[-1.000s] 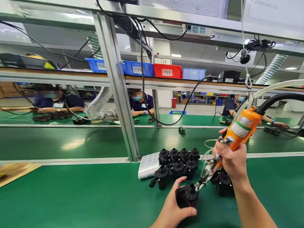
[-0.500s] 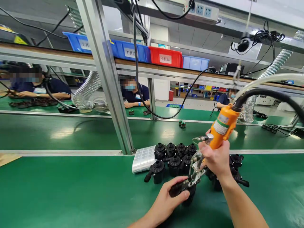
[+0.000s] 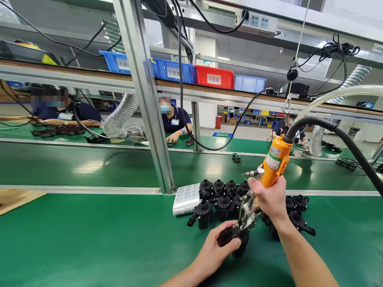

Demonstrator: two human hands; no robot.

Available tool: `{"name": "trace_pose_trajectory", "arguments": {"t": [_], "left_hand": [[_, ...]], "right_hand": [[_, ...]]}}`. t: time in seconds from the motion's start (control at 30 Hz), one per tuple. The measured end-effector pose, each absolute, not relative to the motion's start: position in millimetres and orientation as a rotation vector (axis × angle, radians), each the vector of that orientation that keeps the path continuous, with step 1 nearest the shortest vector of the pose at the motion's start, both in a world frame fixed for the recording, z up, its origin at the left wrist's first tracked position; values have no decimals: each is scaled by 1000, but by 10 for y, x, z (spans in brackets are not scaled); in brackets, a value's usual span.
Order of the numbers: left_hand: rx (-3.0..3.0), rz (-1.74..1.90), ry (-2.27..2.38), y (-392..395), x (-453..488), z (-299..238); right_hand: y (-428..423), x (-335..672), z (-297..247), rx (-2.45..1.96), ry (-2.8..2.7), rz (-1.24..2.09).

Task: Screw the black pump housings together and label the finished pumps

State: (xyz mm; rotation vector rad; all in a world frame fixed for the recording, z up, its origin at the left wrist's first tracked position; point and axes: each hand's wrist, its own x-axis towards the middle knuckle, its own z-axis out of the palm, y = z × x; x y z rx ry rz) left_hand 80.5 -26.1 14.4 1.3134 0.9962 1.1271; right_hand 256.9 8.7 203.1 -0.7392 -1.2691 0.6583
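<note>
My left hand is closed round a black pump housing that rests on the green table. My right hand grips an orange powered screwdriver hung from a cord, with a black hose leading off to the right. Its metal tip presses down on the top of the housing I hold. A cluster of similar black pump housings stands just behind my hands, and more of them lie to the right of my right wrist.
A clear plastic tray lies beside the cluster, at the foot of a slanted aluminium post. Beyond a green conveyor belt, other people sit at work. Blue and red bins line the shelf above. A cardboard corner shows left.
My left hand tilted the housing and drew it slightly nearer, while my right hand brought the screwdriver more upright over it. The camera view shifted a little.
</note>
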Motion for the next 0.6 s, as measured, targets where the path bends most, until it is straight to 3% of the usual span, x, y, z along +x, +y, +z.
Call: {"name": "trace_pose_trajectory", "arguments": {"t": [0.17, 0.3, 0.6], "left_hand": [[1419, 1048, 937, -284, 733, 116], [1531, 1061, 937, -310, 807, 128], [1636, 1005, 969, -327, 912, 172]], "right_hand": [[-75, 2980, 2131, -710, -1166, 575], [-281, 3221, 2187, -584, -1160, 718], [-257, 2822, 2070, -419, -1228, 862]]}}
